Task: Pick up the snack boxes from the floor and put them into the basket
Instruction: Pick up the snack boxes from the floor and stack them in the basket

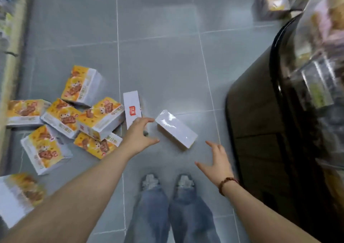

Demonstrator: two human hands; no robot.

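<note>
Both hands are spread above the floor, each grip released and empty. The left hand is just beside one end of the box, and the right hand is near the other. The box lies flat between them, white side up (its wrap looks slick). The heap lies to the left and the basket stands to the right. Pinched only at its ends, the box could slip, or the left hand could topple the upright box.
</note>
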